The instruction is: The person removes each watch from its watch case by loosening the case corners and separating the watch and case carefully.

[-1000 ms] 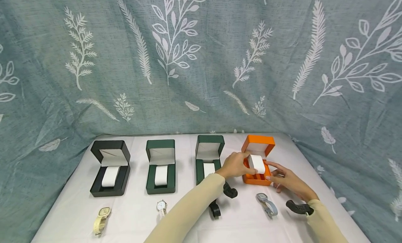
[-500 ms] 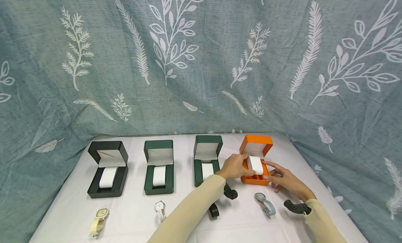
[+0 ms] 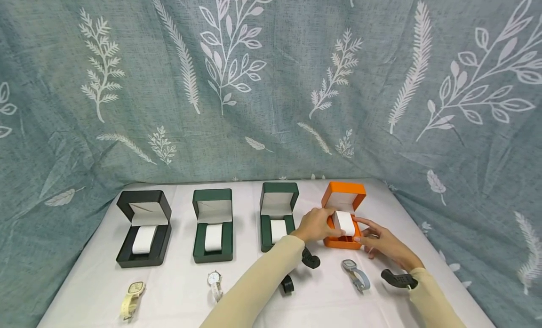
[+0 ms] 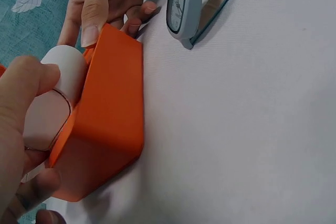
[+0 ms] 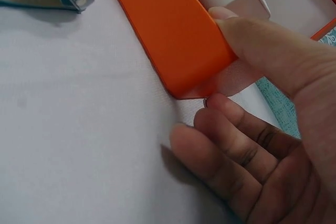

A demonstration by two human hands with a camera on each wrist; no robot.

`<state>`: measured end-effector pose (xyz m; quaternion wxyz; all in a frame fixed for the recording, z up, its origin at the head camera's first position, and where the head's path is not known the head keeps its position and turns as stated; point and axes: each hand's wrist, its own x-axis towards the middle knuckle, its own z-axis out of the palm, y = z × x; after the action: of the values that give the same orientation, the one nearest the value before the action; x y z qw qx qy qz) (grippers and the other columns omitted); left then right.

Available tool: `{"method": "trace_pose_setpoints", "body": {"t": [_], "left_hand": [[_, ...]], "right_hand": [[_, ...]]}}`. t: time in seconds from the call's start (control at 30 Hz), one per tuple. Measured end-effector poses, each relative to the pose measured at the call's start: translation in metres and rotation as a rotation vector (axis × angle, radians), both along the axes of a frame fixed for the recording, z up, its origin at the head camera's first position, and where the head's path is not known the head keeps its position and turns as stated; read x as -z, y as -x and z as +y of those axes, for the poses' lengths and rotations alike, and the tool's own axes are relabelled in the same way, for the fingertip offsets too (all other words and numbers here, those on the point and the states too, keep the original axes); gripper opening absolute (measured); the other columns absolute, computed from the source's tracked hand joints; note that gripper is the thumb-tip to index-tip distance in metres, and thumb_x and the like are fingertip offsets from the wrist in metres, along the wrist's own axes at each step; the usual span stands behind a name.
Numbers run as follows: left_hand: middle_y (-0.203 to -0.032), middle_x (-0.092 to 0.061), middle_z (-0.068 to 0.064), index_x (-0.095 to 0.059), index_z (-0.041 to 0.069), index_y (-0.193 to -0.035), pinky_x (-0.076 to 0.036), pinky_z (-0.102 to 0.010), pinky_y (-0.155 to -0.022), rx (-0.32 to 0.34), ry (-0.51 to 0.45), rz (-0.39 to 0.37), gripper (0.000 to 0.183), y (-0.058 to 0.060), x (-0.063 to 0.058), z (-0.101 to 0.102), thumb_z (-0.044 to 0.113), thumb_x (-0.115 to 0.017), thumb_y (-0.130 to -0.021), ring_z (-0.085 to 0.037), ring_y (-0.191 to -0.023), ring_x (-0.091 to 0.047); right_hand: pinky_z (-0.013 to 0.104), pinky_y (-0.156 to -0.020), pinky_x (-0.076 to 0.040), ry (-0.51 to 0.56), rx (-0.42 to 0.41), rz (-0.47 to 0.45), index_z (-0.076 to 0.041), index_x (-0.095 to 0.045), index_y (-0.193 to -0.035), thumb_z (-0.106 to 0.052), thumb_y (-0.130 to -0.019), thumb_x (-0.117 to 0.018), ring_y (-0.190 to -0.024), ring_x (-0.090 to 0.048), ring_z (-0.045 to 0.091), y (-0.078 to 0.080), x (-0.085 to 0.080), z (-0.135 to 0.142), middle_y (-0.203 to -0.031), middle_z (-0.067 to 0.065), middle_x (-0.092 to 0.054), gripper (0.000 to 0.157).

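An orange watch box (image 3: 342, 244) stands with its lid up at the right end of the row. My left hand (image 3: 316, 224) pinches the white watch cushion (image 3: 347, 223), which sits partly in the box and slightly tilted. In the left wrist view the thumb lies on the cushion (image 4: 69, 69). My right hand (image 3: 387, 243) holds the box at its right side. In the right wrist view its thumb is on the rim of the box (image 5: 173, 30), the other fingers below by the side wall. Nearer me lies a blue-grey watch (image 3: 356, 275).
Left of the orange box stand two green watch boxes (image 3: 265, 241) (image 3: 226, 255) and a black one (image 3: 141, 260), all open with white cushions. In front lie a yellow watch (image 3: 132, 300), a white watch (image 3: 215, 285) and a black watch (image 3: 288, 284), partly hidden by the left sleeve.
The white cushion sits slightly lower in the orange box. Both hands keep their hold, and the head view has shifted a little.
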<state>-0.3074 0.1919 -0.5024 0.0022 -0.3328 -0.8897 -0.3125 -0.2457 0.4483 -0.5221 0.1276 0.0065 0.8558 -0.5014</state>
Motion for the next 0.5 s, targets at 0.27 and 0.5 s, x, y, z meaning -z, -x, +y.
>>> {"method": "trace_pose_setpoints", "body": {"t": [0.27,0.5], "left_hand": [[-0.11,-0.071,0.008,-0.067,0.017,-0.136,-0.049,-0.022,-0.077,-0.002,0.029,0.025,0.066,-0.0003,-0.0013,-0.0004,0.052,-0.084,-0.083,-0.006,-0.091,-0.061],[-0.115,-0.071,0.01,-0.07,0.02,-0.135,-0.046,-0.022,-0.07,0.001,0.102,0.07,0.065,-0.0009,-0.0012,-0.0007,0.053,-0.085,-0.082,-0.006,-0.085,-0.057]], "right_hand": [[0.042,-0.065,-0.058,0.013,-0.016,0.001,-0.029,-0.038,-0.159,-0.035,-0.093,-0.078,-0.08,-0.061,0.028,0.0014,0.0008,0.0035,-0.117,0.021,-0.055,0.078],[0.041,-0.065,-0.058,0.019,-0.019,0.002,-0.028,-0.038,-0.16,-0.035,-0.094,-0.078,-0.08,-0.061,0.028,0.0007,0.0016,0.0043,-0.116,0.02,-0.055,0.077]]}}
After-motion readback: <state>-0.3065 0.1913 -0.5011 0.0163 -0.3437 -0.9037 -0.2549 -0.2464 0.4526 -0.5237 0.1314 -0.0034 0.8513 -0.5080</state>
